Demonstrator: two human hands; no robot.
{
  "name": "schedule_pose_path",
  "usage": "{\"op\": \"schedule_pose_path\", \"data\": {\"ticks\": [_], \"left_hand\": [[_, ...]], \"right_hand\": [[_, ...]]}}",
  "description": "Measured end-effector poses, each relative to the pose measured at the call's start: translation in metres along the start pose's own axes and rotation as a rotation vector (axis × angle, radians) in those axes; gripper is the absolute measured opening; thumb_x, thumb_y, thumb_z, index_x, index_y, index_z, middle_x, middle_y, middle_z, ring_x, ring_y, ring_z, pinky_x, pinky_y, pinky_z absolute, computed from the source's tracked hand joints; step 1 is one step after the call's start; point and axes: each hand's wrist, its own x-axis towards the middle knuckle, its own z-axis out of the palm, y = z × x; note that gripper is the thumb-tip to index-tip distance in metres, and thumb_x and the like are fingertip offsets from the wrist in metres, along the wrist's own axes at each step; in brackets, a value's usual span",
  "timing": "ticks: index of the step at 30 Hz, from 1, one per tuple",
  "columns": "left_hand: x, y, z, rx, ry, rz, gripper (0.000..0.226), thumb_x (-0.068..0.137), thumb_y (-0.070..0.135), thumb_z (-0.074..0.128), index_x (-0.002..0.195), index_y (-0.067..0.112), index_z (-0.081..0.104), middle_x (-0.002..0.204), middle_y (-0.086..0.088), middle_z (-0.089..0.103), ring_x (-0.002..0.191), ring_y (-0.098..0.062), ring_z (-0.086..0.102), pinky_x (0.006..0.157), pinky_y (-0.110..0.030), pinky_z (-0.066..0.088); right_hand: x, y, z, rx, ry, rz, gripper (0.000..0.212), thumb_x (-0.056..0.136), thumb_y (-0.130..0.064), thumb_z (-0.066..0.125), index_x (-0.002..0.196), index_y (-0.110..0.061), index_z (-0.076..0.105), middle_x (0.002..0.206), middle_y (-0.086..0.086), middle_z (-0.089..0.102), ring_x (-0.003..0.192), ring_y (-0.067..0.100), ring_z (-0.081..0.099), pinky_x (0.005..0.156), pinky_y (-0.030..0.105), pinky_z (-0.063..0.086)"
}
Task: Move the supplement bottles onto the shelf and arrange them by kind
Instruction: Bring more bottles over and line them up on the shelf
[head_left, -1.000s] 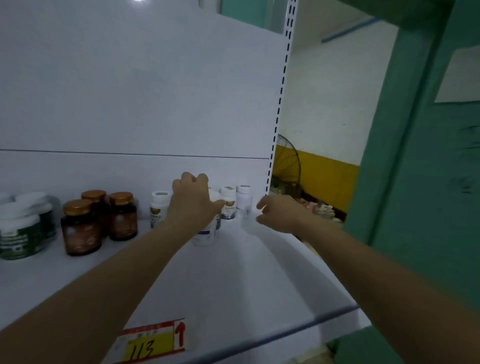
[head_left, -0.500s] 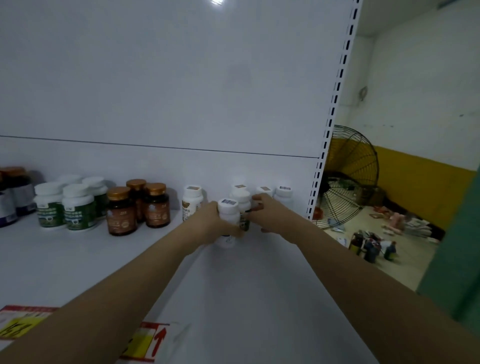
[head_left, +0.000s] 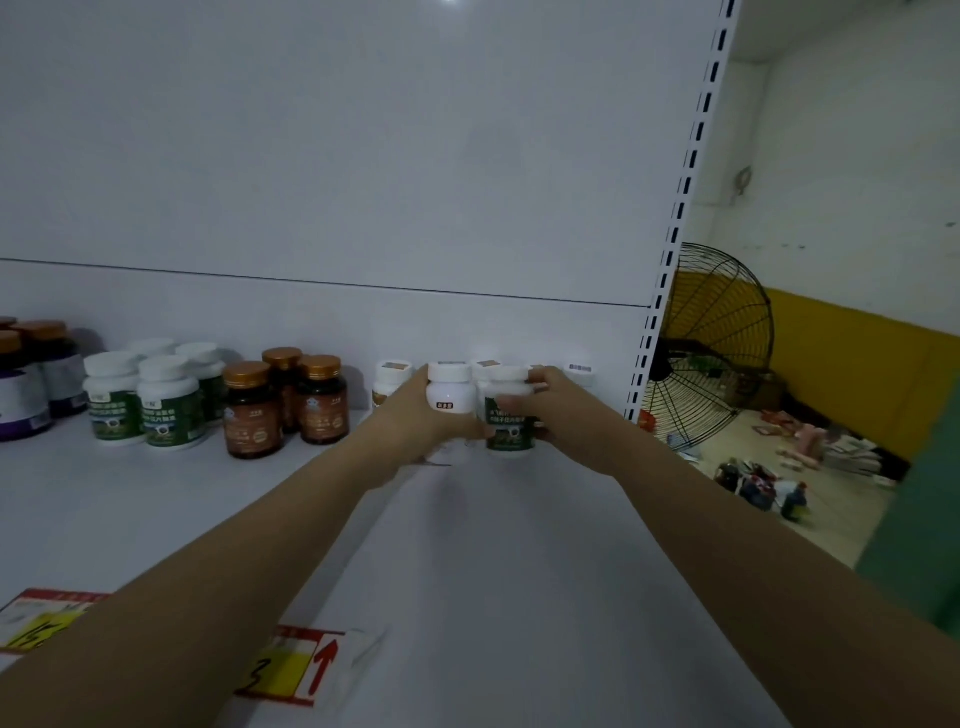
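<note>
now left hand (head_left: 415, 415) grips a white-labelled bottle (head_left: 451, 391); right hand (head_left: 558, 410) grips a green-labelled bottle (head_left: 509, 415), both white-capped.

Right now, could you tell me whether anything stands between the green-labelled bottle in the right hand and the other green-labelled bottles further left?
Yes. The white bottle in the left hand and the amber bottles stand between the green-labelled bottle in the right hand and the green-labelled group.

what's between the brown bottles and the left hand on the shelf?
Head view: one white bottle with a brownish label stands at the back wall between the brown bottles and the left hand. Otherwise bare shelf.
</note>
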Motion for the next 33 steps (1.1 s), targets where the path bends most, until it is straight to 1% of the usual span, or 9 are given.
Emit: {"op": "schedule_pose_path", "data": {"ticks": [3,7,12,15,19,22,25,30,33], "left_hand": [[-0.005,0.006,-0.005,-0.101,-0.004,-0.058,0.037,0.072,0.002,0.076,0.093,0.029,0.062,0.094,-0.007,0.07,0.091,-0.023,0.064,0.088,-0.05,0.054],[-0.008,0.011,-0.014,-0.209,-0.028,-0.102,0.036,0.071,0.005,0.075,0.095,0.025,0.058,0.1,-0.011,0.067,0.09,-0.024,0.062,0.082,-0.042,0.054],[-0.021,0.017,-0.019,-0.348,-0.009,-0.107,0.033,0.077,0.016,0.075,0.101,0.019,0.052,0.089,-0.009,0.064,0.086,-0.026,0.063,0.077,-0.041,0.057],[-0.036,0.024,-0.023,-0.403,0.007,-0.121,0.016,0.084,0.025,0.065,0.095,0.022,0.052,0.084,-0.007,0.062,0.08,-0.023,0.06,0.082,-0.041,0.054],[-0.062,0.025,-0.043,-0.319,0.13,-0.085,0.019,0.081,0.022,0.064,0.098,0.02,0.056,0.097,-0.013,0.064,0.086,-0.026,0.061,0.091,-0.047,0.051],[-0.088,0.023,-0.072,-0.263,0.284,-0.067,0.028,0.071,0.025,0.066,0.097,0.013,0.062,0.093,-0.016,0.069,0.081,-0.028,0.063,0.084,-0.046,0.054],[-0.123,0.017,-0.111,-0.239,0.427,-0.06,0.005,0.076,0.024,0.063,0.08,0.021,0.062,0.069,0.0,0.068,0.069,-0.021,0.061,0.066,-0.03,0.049],[-0.194,0.006,-0.185,-0.202,0.575,-0.075,0.011,0.074,0.025,0.063,0.083,0.02,0.06,0.079,-0.009,0.067,0.075,-0.028,0.063,0.086,-0.045,0.053],[-0.241,-0.001,-0.232,-0.211,0.658,-0.087,0.004,0.081,0.018,0.059,0.085,0.02,0.058,0.076,-0.01,0.066,0.071,-0.027,0.062,0.078,-0.039,0.053]], "right_hand": [[-0.006,-0.009,-0.004,0.196,-0.041,-0.006,0.022,0.088,-0.008,0.056,0.11,-0.01,0.053,0.11,0.012,0.06,0.1,0.028,0.06,0.098,0.047,0.047],[-0.021,-0.024,-0.001,0.328,-0.037,-0.043,0.004,0.07,-0.017,0.058,0.073,-0.015,0.055,0.088,0.009,0.059,0.077,0.024,0.06,0.077,0.037,0.051],[-0.037,-0.039,0.012,0.317,-0.085,-0.07,0.023,0.09,-0.035,0.056,0.083,-0.013,0.056,0.074,0.007,0.062,0.061,0.019,0.06,0.062,0.027,0.054],[-0.04,-0.045,0.028,0.217,-0.073,-0.078,0.032,0.087,-0.046,0.06,0.082,-0.014,0.058,0.07,0.006,0.064,0.058,0.017,0.061,0.062,0.027,0.053],[-0.035,-0.057,0.059,0.131,-0.061,-0.143,0.034,0.084,-0.049,0.062,0.08,-0.015,0.061,0.068,0.005,0.068,0.054,0.015,0.064,0.059,0.026,0.054],[-0.028,-0.068,0.094,0.137,-0.134,-0.155,0.035,0.08,-0.051,0.065,0.078,-0.016,0.065,0.07,0.006,0.07,0.057,0.019,0.066,0.067,0.034,0.056],[-0.023,-0.076,0.139,0.125,-0.199,-0.163,0.034,0.082,-0.049,0.064,0.079,-0.016,0.066,0.068,0.005,0.07,0.055,0.018,0.065,0.065,0.03,0.055],[-0.029,-0.096,0.233,0.08,-0.263,-0.143,0.069,0.064,-0.07,0.068,0.109,-0.018,0.065,0.095,0.009,0.073,0.081,0.024,0.071,0.082,0.038,0.055],[-0.042,-0.111,0.298,0.146,-0.355,-0.163,0.042,0.078,-0.053,0.066,0.097,-0.014,0.066,0.072,0.007,0.072,0.055,0.018,0.068,0.064,0.028,0.056]]}}
